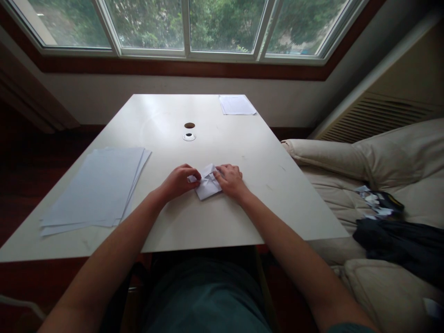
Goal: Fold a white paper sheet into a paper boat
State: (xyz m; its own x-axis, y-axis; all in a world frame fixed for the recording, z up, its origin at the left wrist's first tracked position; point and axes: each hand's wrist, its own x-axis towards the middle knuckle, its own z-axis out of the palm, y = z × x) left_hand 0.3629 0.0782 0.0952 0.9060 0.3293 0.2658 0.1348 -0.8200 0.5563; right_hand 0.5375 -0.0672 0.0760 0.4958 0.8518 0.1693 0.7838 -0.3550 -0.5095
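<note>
Head view: the left hand point(178, 181) pinches a corner of the folded paper point(208, 186). The right hand point(231, 180) presses down on its other side, on the white table point(197, 222).

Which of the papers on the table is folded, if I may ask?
The small folded sheet between the left hand and right hand; the stack and the far sheet lie flat.
</note>
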